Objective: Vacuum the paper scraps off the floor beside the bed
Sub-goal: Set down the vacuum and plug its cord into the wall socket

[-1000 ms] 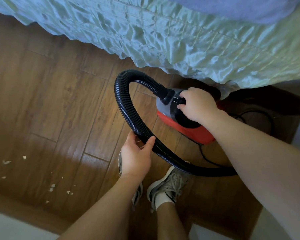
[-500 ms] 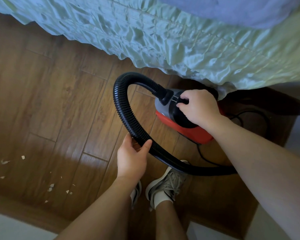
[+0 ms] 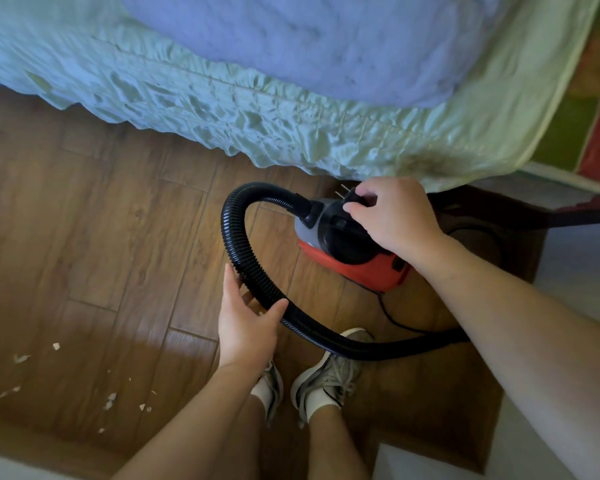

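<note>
Here our left hand [image 3: 248,320] curls round the black hose [image 3: 234,233] at mid-frame, and our right hand [image 3: 394,216] pinches a black plug [image 3: 355,199] (prongs pointing up-left) over the red vacuum [image 3: 357,268]; the paper scraps [image 3: 111,400] lie lower left on the floor [image 3: 84,237], apart from the bed [image 3: 222,109]

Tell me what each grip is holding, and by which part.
The left grip holds the black hose midway along its curve. The right grip pinches the power plug by its body, prongs clear, above the vacuum.
</note>
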`<state>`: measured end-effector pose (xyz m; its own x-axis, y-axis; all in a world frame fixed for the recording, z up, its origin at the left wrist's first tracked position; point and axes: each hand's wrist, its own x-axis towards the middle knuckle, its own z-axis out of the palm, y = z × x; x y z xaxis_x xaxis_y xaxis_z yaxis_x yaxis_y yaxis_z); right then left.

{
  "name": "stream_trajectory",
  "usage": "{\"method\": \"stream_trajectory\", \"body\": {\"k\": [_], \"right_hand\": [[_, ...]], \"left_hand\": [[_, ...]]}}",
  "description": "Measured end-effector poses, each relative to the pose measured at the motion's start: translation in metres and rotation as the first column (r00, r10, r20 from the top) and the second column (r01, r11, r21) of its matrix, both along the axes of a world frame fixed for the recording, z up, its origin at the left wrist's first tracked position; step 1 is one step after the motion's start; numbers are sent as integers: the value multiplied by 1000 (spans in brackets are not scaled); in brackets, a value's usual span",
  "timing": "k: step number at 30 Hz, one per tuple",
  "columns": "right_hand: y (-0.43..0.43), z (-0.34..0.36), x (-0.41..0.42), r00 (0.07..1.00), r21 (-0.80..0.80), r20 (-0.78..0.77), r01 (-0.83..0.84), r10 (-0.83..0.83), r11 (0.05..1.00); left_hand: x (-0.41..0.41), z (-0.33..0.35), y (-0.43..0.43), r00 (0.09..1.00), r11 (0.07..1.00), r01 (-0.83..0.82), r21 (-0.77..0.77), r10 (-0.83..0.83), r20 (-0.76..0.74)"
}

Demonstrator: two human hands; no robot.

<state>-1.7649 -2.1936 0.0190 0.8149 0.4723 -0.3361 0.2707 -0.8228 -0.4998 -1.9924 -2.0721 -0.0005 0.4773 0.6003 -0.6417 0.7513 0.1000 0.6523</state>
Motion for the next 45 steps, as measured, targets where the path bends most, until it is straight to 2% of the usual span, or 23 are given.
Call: {"method": "stream_trajectory", "body": {"k": [9,16,23,26,35,40,45], "right_hand": [[-23,64,5,981,161,89,158,-173,974],[-54,115,12,914,320,44,368,-402,873],[-97,148,27,804,374,-111,578,-584,725],[-118,156,34,766,395,-157,628,-624,671],[-176,170,50,680,477,-226,702,-698,529],[-207,172,54,655,505,-205,707,-727,495],[-227,171,55,609,543,-224,727,-761,421]], "left_hand": [[8,25,-6,990,986,133,97,-127,-69],[41,55,-20,955,946,293,136,-283,-86],[98,82,-63,862,862,502,76,-506,39],[122,92,-90,827,834,551,28,-551,113],[176,111,-176,686,698,715,-42,-688,237],[189,120,-216,624,627,771,-107,-714,317],[192,117,-236,604,603,788,-124,-719,343]]}}
